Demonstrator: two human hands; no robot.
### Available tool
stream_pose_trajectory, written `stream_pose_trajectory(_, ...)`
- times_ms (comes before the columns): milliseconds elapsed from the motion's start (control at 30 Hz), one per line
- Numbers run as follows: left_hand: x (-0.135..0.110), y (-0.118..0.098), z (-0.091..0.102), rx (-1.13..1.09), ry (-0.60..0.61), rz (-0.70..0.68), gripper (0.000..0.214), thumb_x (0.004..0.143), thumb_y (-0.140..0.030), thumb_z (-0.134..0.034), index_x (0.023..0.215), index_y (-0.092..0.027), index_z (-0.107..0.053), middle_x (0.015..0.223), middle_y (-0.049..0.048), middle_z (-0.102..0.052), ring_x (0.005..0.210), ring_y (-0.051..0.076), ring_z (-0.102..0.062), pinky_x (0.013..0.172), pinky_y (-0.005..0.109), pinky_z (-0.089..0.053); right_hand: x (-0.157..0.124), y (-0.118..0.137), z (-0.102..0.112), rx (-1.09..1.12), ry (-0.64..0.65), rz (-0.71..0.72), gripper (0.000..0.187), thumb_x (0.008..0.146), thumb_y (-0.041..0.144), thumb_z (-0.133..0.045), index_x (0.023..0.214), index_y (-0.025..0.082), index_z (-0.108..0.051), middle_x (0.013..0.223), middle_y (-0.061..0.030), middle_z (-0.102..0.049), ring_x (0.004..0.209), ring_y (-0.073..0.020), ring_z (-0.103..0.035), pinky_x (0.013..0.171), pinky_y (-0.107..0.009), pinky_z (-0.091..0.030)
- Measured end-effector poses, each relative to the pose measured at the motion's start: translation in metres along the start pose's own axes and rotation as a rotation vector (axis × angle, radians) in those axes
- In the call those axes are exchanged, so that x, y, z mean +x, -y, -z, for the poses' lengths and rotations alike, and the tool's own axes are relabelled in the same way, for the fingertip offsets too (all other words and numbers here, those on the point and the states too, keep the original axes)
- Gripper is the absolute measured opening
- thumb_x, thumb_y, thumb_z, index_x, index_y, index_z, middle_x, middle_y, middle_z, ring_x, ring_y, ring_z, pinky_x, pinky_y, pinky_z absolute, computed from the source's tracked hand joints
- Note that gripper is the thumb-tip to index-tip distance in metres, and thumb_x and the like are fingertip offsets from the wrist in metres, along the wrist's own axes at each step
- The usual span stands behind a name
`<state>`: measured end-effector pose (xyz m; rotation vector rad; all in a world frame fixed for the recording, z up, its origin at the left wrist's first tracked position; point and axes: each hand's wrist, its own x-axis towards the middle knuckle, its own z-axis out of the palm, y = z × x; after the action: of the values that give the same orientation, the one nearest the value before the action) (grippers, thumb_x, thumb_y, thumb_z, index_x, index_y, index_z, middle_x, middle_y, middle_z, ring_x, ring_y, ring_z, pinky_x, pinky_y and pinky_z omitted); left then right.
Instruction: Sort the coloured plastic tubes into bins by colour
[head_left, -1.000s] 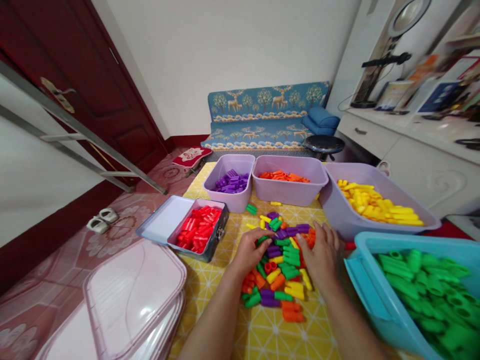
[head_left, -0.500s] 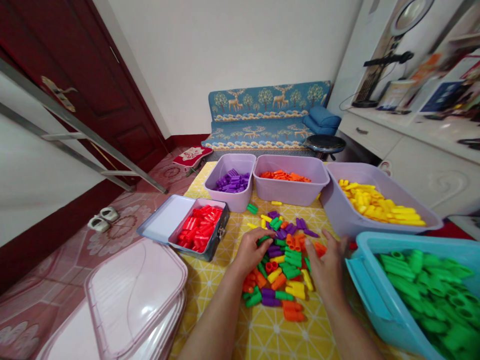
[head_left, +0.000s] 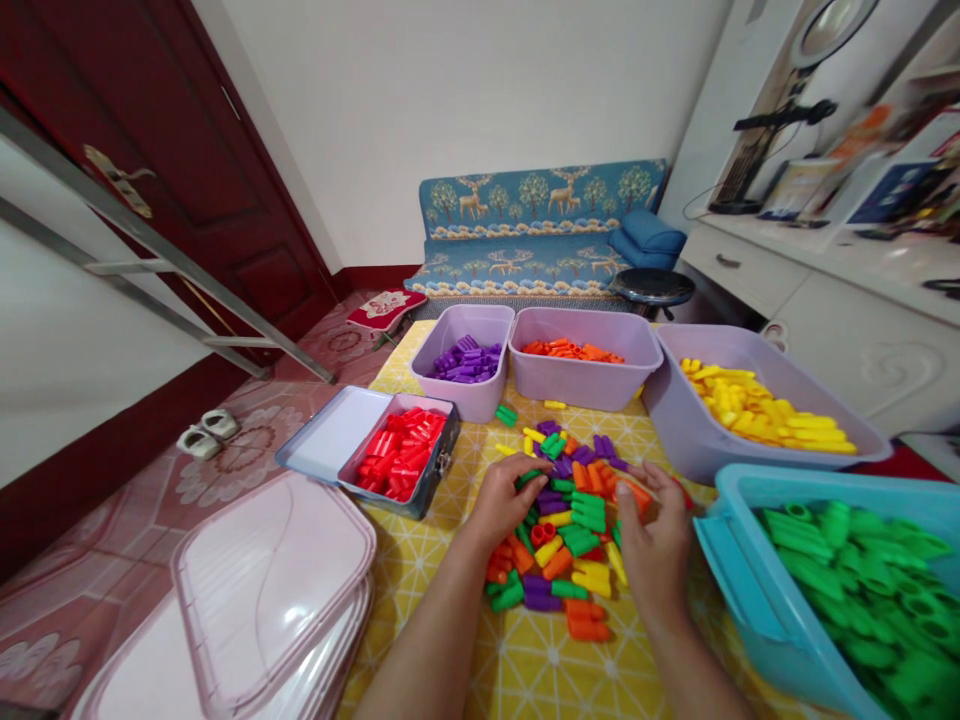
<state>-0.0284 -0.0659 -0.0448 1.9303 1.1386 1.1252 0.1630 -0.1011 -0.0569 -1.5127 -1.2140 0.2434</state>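
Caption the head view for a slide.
Left hand and right hand at a pile of multicoloured pieces on yellow cloth, with four bins and a case of colour-sorted ones.

You can read no words, brands or numbers here. On the white cabinet (head_left: 757, 278) at the far right, your blue-and-white box (head_left: 892, 192) is too blurred; on the red stool cover (head_left: 387, 308), you cannot tell lettering from ornament.

Near: way in over yel cloth (head_left: 559, 685) btwn forearms (head_left: 439, 610) | L: gap btwn tin box (head_left: 429, 492) & L hand (head_left: 501, 500) | R: tight, teal tub (head_left: 750, 590) wall just beside R hand (head_left: 658, 520) | Far: 3 lilac bins (head_left: 577, 388) block low route, open above rims
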Motion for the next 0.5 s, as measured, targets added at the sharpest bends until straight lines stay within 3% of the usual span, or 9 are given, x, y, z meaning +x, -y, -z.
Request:
stream_pose_trajectory(133, 0.0, -0.002, 0.001, -0.001, 0.005, -0.007, 0.02, 0.087, -0.023, -0.056, 0.101, -0.021, -0.07, 0.099, 0.0058, -0.071, 0.096, 0.018, -0.063, 0.088, 0.03, -0.046, 0.008, -0.008, 0.0, -0.178, -0.055, 0.143, 0.046, 0.084, 0.045, -0.052, 0.118, 0.014, -0.053, 0.124, -0.0178, -0.051, 0.123, -0.031, -0.041, 0.104, -0.052, -0.03)
stream_pose_trajectory(233, 0.0, -0.001, 0.001, 0.005, 0.001, -0.01, 0.019, 0.087, -0.022, -0.056, 0.101, -0.021, -0.07, 0.098, 0.0053, -0.071, 0.094, 0.018, -0.063, 0.087, 0.03, -0.046, 0.013, -0.022, -0.004, -0.271, -0.012, 0.109, 0.052, 0.081, 0.053, -0.053, 0.112, 0.011, -0.056, 0.124, -0.0215, -0.05, 0.123, -0.036, -0.039, 0.103, -0.058, -0.027)
stream_pose_trajectory(400, 0.0, -0.001, 0.0, 0.011, -0.004, -0.002, 0.019, 0.087, -0.023, -0.056, 0.101, -0.021, -0.069, 0.097, 0.0049, -0.07, 0.094, 0.018, -0.063, 0.086, 0.03, -0.046, 0.007, -0.025, -0.012, 0.058, 0.119, -0.029, 0.044, 0.086, 0.048, -0.048, 0.117, 0.017, -0.055, 0.115, -0.0132, -0.061, 0.107, -0.0252, -0.056, 0.094, -0.045, -0.044)
stream_pose_trajectory(500, 0.0, -0.003, 0.001, 0.0, -0.014, -0.01, 0.02, 0.088, -0.024, -0.055, 0.102, -0.022, -0.068, 0.1, 0.0052, -0.068, 0.097, 0.018, -0.061, 0.089, 0.031, -0.046, 0.006, -0.019, -0.014, 0.055, 0.106, 0.017, 0.046, 0.085, 0.049, -0.049, 0.117, 0.016, -0.056, 0.126, -0.0151, -0.056, 0.119, -0.0268, -0.049, 0.102, -0.047, -0.037)
